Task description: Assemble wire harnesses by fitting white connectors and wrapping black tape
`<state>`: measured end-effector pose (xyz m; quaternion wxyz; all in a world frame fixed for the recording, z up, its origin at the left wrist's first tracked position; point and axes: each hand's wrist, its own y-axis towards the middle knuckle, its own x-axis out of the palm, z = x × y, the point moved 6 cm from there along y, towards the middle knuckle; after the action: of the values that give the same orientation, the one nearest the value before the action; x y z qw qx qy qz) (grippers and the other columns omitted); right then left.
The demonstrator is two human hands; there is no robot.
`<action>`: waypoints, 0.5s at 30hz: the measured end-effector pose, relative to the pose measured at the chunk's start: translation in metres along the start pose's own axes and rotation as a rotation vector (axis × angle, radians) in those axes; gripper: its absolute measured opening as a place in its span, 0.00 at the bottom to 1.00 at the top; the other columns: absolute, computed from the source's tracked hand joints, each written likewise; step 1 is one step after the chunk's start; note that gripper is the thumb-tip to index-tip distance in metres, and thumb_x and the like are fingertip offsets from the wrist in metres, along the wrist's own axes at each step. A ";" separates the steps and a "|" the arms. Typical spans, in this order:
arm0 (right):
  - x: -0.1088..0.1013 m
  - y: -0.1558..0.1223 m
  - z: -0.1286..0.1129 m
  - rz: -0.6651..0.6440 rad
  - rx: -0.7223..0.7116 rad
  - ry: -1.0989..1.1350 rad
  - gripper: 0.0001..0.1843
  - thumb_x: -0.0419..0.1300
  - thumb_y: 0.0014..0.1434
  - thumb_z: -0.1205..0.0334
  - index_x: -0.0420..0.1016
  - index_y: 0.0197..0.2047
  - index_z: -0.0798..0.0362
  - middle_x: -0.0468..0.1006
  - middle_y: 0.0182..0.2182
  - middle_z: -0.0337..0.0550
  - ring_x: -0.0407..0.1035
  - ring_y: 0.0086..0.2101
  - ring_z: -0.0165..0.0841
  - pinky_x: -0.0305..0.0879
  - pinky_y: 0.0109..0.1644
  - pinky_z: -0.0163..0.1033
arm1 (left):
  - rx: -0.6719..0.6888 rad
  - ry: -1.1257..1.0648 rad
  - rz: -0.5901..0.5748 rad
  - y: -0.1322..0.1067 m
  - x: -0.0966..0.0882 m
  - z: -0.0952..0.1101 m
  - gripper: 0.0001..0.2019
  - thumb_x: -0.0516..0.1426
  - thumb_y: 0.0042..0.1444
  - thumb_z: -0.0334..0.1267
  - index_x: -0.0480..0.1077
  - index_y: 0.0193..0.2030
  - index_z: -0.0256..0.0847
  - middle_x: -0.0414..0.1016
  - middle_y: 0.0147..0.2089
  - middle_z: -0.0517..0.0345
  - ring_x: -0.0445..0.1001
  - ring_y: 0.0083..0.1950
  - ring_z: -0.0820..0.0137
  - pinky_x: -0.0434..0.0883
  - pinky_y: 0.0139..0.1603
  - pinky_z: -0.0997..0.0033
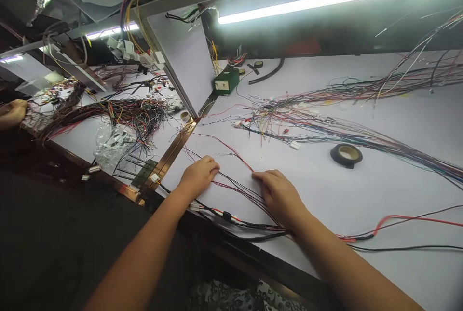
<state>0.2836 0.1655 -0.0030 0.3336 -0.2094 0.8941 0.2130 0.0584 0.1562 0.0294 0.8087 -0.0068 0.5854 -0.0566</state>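
Note:
My left hand (198, 176) is closed in a pinch on thin dark wires (235, 181) near the front of the white bench. To its right, my right hand (280, 194) pinches a red wire (237, 153) between thumb and forefinger; the wire runs away toward the divider. More thin wires pass beneath my right hand. Along the bench's front edge lies a taped wire harness (246, 224) with a white connector (194, 206) at its left part, close below my left hand. Another small white connector (155, 178) sits left of my left wrist.
A roll of black tape (346, 155) lies right of my hands. Behind spread long loose wire bundles (325, 132) and a green box (226, 81). A white divider (177, 50) separates the neighbouring bench, with piled wires (119, 113) and another person's hand (13, 113).

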 end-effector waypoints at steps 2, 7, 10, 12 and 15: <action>-0.001 0.001 0.003 -0.016 0.053 0.041 0.22 0.49 0.57 0.76 0.72 0.51 0.51 0.77 0.44 0.45 0.68 0.47 0.37 0.69 0.51 0.44 | 0.009 -0.051 0.058 -0.002 -0.009 0.006 0.11 0.47 0.64 0.38 0.70 0.42 0.45 0.72 0.44 0.58 0.72 0.43 0.68 0.68 0.44 0.68; -0.004 0.004 0.011 -0.034 0.147 0.133 0.21 0.50 0.59 0.74 0.73 0.50 0.48 0.78 0.45 0.39 0.69 0.48 0.35 0.67 0.53 0.44 | -0.021 0.004 0.047 0.003 -0.008 -0.002 0.14 0.48 0.62 0.36 0.67 0.53 0.44 0.70 0.50 0.54 0.71 0.47 0.64 0.67 0.50 0.64; -0.006 0.005 0.014 -0.027 0.184 0.158 0.20 0.50 0.59 0.73 0.73 0.49 0.46 0.79 0.45 0.38 0.70 0.47 0.34 0.67 0.52 0.44 | 0.028 0.041 -0.053 0.007 0.006 -0.010 0.10 0.50 0.60 0.35 0.71 0.44 0.44 0.71 0.47 0.54 0.71 0.48 0.63 0.67 0.49 0.64; -0.007 0.005 0.014 -0.032 0.205 0.168 0.19 0.50 0.59 0.72 0.74 0.49 0.46 0.79 0.44 0.38 0.70 0.46 0.34 0.67 0.52 0.44 | 0.044 0.022 -0.047 0.006 0.005 -0.010 0.08 0.50 0.60 0.36 0.71 0.38 0.43 0.71 0.43 0.55 0.71 0.45 0.64 0.67 0.47 0.64; -0.008 0.006 0.013 -0.036 0.207 0.175 0.18 0.51 0.60 0.70 0.74 0.48 0.46 0.79 0.44 0.38 0.70 0.47 0.35 0.67 0.52 0.43 | -0.015 -0.154 0.063 0.001 -0.013 -0.002 0.07 0.51 0.60 0.38 0.70 0.39 0.43 0.72 0.39 0.57 0.70 0.41 0.66 0.66 0.45 0.65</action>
<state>0.2927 0.1787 -0.0049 0.2779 -0.2077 0.9331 0.0943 0.0523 0.1583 0.0412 0.8527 0.0010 0.5217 -0.0261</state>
